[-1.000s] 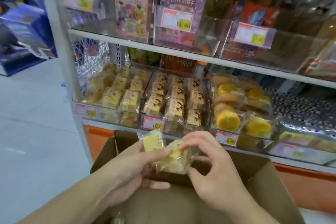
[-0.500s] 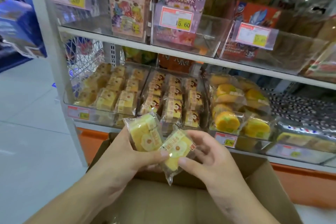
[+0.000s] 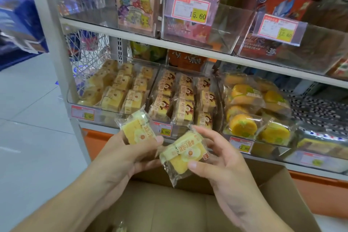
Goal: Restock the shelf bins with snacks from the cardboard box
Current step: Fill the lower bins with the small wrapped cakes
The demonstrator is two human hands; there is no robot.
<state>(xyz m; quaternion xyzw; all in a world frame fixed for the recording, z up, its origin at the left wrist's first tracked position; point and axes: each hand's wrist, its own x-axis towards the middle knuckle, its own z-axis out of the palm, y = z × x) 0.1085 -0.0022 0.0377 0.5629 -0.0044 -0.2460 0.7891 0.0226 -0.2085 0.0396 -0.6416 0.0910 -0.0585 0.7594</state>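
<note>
My left hand (image 3: 120, 158) grips a wrapped yellow cake (image 3: 138, 130) between thumb and fingers, just below the left clear bin (image 3: 113, 88). My right hand (image 3: 222, 165) pinches a second wrapped yellow cake (image 3: 183, 153) by thumb and fingertips, a little lower and to the right. Both cakes hover above the open cardboard box (image 3: 188, 207), in front of the lower shelf. The left bin holds several of the same yellow cakes in rows.
The middle bin (image 3: 182, 98) holds cakes with brown-printed wrappers; the right bin (image 3: 252, 111) holds round orange cakes. The upper shelf (image 3: 169, 45) carries clear bins with snack boxes and price tags. A white shelf post (image 3: 54, 58) stands left, with tiled floor beyond.
Both hands have risen out of the box with the cakes and drawn apart, each holding one. The view has moved closer to the shelf.
</note>
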